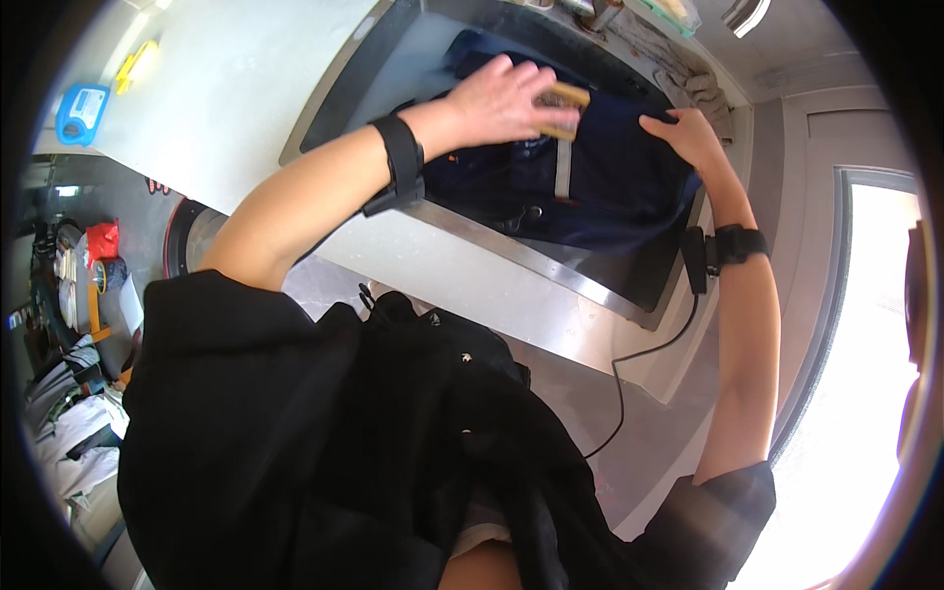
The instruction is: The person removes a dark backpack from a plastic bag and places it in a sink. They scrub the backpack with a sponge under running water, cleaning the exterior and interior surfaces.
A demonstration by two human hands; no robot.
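A dark navy fabric item (612,169), a garment or bag with a pale strip and a metal ring, lies spread in a dark sink (641,276). My left hand (505,103) grips a wooden brush (566,96) over the middle of the fabric; its fingers look slightly blurred. At the fabric's upper right edge, my right hand (682,136) holds the cloth between thumb and fingers, though its fingertips are partly hidden. Cloudy bluish water (413,59) shows at the sink's upper left. Both wrists wear black straps with devices.
A metal strip (531,262) edges the sink's near side. A faucet base (601,15) and a crumpled cloth (704,92) are behind it. On the pale counter (243,81) stand a blue container (81,114) and a yellow item (136,66). A black cable (621,398) hangs near my right arm.
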